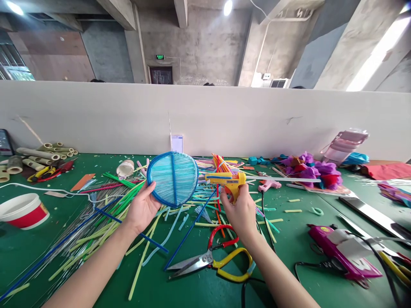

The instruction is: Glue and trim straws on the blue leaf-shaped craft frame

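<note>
My left hand [144, 206] is closed on the lower left edge of a round blue disc [186, 177], which has a darker blue rim and a strip down its middle. In my right hand [240, 212] is a yellow hot glue gun [236, 180], with a long pale glue stick [282, 179] sticking out of its back end. Its nozzle points left at the disc's right rim; whether they touch I cannot tell. Below the hands lie large scissors [208, 259] with one red and one yellow handle, blades apart. Pipe cleaners [96, 239] in green, yellow and blue are strewn around.
A paper cup [24, 211] stands at the left, with bamboo pieces [45, 156] behind it. Purple and red crumpled material [311, 171], a pink bottle [343, 147] and a magenta power strip [345, 252] are at the right. A pale partition [205, 113] bounds the green table.
</note>
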`<state>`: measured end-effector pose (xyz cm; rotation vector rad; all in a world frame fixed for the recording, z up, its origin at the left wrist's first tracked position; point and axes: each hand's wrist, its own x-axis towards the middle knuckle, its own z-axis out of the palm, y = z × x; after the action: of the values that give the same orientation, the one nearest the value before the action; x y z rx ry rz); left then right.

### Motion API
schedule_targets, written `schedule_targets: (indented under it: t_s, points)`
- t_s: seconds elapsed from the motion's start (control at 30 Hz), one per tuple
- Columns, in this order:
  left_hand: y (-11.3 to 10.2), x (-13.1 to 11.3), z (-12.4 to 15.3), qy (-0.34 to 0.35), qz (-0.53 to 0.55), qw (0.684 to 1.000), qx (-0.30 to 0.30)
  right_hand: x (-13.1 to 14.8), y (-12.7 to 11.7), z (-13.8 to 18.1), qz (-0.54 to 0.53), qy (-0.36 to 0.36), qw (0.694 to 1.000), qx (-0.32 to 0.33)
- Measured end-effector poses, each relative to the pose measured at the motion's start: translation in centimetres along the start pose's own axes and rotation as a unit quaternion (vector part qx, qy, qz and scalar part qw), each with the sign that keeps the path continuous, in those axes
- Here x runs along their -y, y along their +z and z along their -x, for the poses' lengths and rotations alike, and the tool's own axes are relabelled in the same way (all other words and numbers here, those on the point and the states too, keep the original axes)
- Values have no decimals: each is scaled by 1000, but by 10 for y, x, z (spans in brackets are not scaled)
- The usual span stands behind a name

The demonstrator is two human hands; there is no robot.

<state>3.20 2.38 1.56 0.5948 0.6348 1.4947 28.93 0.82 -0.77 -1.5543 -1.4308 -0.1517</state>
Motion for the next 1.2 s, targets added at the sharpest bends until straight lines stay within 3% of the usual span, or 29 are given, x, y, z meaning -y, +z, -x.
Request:
schedule_targets:
  t_s: [0.27,0.47,0.67,0.87,1.07,1.2]
  points:
    - [-5,2,-3,3,19,1000,9,1,0,3,-6,-16,1000,2]
    - [-9,1,-8,15,30,999,-1,4,-7,-3,-83,76,992,-63]
    - [-19,-5,-17,38,66,997,-29,-16,-3,-16,59,82,993,65]
    - [-32,-10,-27,27,85,995,-43,-30,3,-17,166,58,979,107]
    - [-32,-21,-27,49,115,991,-55,1,4,-37,224,10,949,220]
    - [-32,-30,-26,66,144,985,-62,28,42,-59,250,-7,938,240]
